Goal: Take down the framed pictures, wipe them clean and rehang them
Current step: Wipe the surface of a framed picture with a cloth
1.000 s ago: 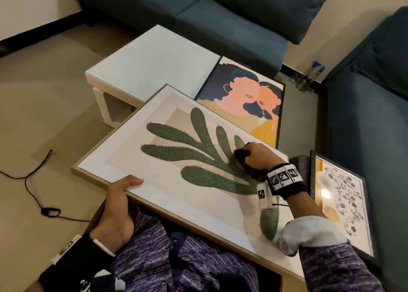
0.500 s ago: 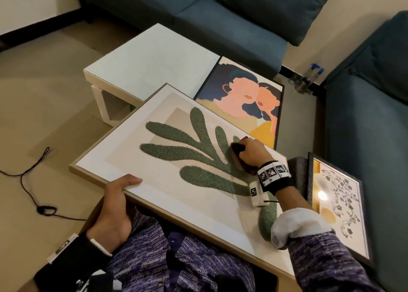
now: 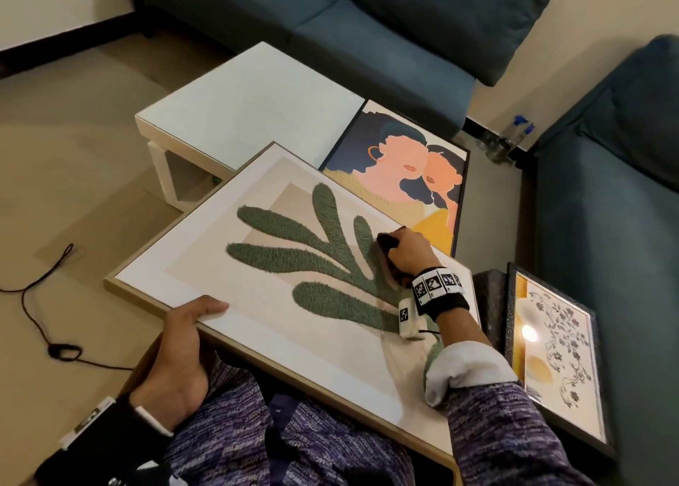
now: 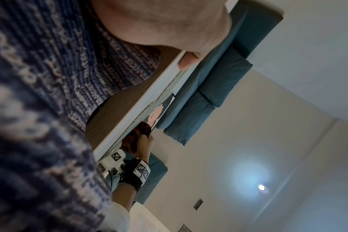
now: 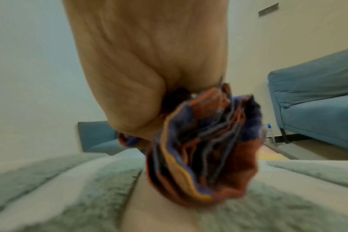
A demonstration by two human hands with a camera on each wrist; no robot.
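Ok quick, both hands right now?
Left hand: grips the leaf picture's near edge, thumb on top.
Right hand: holds a bunched cloth against the picture.

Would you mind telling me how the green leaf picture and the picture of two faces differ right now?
The leaf picture has a light wooden frame; the faces picture has a thin dark one. The leaf picture lies across the person's lap, gripped by the left hand and wiped by the right hand with a cloth; the faces picture sits untouched beyond it. Both are off the wall.
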